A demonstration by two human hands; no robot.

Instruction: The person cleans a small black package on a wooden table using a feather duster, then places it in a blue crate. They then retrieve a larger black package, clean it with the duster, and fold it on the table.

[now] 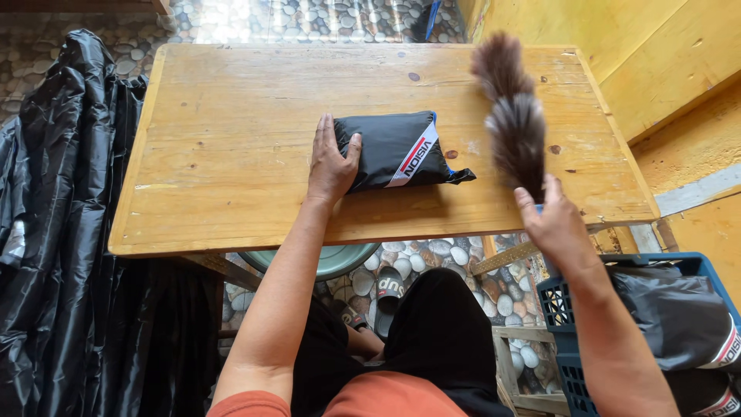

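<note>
A folded black pouch (394,150) with a red and white stripe lies near the middle of the wooden table (231,116). My left hand (330,162) rests flat on the table against the pouch's left edge, thumb on its corner. My right hand (554,224) grips the handle of a brown feather duster (513,123), whose feathers stand over the table's right part, to the right of the pouch.
A blue plastic crate (559,309) with folded black pouches sits at lower right. Black plastic sheeting (62,232) hangs on the left. Yellow wooden boards (656,54) rise at the right. A green basin (340,259) and a sandal lie under the table on pebble flooring.
</note>
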